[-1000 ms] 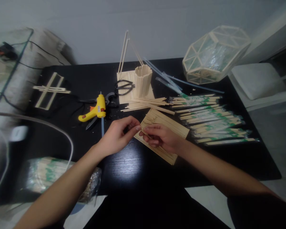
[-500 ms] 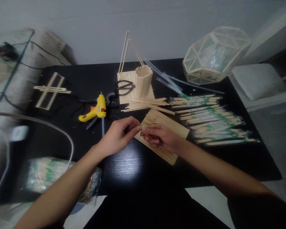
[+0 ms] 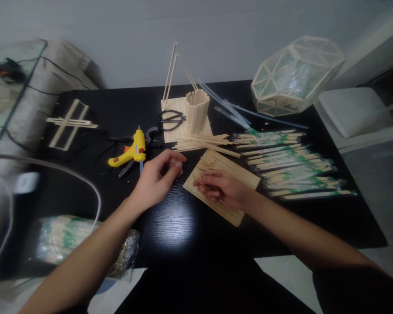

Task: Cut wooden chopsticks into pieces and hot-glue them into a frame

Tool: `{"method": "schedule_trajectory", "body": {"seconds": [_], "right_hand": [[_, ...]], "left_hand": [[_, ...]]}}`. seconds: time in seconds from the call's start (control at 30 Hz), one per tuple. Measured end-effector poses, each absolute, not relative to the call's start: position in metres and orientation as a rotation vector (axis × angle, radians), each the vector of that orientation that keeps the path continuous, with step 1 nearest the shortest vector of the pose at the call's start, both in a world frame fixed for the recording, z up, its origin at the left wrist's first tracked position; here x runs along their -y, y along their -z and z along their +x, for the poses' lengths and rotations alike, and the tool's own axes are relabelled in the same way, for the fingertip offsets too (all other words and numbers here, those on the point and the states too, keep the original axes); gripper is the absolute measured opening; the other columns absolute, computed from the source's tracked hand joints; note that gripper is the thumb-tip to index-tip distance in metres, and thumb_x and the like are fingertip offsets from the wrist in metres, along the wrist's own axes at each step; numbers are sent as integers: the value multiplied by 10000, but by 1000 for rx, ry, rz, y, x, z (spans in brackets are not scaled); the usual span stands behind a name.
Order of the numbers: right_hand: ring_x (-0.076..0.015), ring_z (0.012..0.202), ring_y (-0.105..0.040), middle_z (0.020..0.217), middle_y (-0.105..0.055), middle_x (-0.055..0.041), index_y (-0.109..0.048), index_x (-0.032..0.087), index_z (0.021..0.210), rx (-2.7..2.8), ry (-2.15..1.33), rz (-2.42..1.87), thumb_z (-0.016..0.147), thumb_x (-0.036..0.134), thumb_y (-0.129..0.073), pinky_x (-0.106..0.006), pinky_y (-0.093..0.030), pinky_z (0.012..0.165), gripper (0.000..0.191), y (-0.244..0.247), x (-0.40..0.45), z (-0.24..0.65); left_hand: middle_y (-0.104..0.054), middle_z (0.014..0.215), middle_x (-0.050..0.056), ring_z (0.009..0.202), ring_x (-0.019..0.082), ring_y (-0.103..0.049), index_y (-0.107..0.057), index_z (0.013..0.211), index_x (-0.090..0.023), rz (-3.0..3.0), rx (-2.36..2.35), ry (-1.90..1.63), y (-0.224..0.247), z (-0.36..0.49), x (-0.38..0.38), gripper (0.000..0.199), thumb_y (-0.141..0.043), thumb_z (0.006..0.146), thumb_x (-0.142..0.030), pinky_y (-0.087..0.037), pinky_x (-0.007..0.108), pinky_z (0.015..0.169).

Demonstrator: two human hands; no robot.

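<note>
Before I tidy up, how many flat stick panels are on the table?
2. The rear panel lies beneath the stick cup; the nearer panel is partly hidden by the right hand. I can't rule out others hidden from view.

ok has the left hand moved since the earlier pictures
Yes, the left hand has moved left, off the near-flat stick panel and closer to the yellow glue gun.

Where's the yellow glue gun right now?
In the head view, the yellow glue gun lies on the black table, left of centre, just beyond the left hand.
</note>
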State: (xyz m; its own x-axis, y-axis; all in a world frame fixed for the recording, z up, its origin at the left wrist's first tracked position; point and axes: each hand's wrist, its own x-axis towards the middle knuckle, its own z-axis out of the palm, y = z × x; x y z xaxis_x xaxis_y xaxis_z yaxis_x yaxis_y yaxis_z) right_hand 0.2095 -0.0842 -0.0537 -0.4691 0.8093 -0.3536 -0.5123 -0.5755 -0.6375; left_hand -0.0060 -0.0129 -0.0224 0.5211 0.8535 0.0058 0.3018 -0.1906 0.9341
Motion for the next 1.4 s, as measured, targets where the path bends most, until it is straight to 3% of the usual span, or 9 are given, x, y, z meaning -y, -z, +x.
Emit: {"method": "schedule_trajectory", "body": {"seconds": [0.27,0.73,1.4], "right_hand": [[-22,467,-332,686,-631,12,-793,128,881,579,-2096,-800,889,354,-799,-187,-175,427,226,54,84,209],[-20,469,-283,677,-579,37,-768,109,889,472,-2108,-810,835,386,-834,-189,-190,431,290,53,82,214],[-28,481,-224,668,-562,42,-762,119,873,447,-2083,-825,840,370,-827,-185,-212,432,262,53,79,215]], "left_hand": [[-692,838,5,776,148,-643,-717,1194,-206,1876,-849,-489,19,-7,15,238,-610,981,-219,-495,265,692],[-760,875,20,780,152,-676,-767,960,-206,1959,-841,-464,18,-4,13,197,-680,990,-380,-501,258,679],[-589,730,-11,652,134,-530,-651,895,-191,1771,-1043,-704,13,-3,12,220,-644,985,-392,-424,262,602]]}}
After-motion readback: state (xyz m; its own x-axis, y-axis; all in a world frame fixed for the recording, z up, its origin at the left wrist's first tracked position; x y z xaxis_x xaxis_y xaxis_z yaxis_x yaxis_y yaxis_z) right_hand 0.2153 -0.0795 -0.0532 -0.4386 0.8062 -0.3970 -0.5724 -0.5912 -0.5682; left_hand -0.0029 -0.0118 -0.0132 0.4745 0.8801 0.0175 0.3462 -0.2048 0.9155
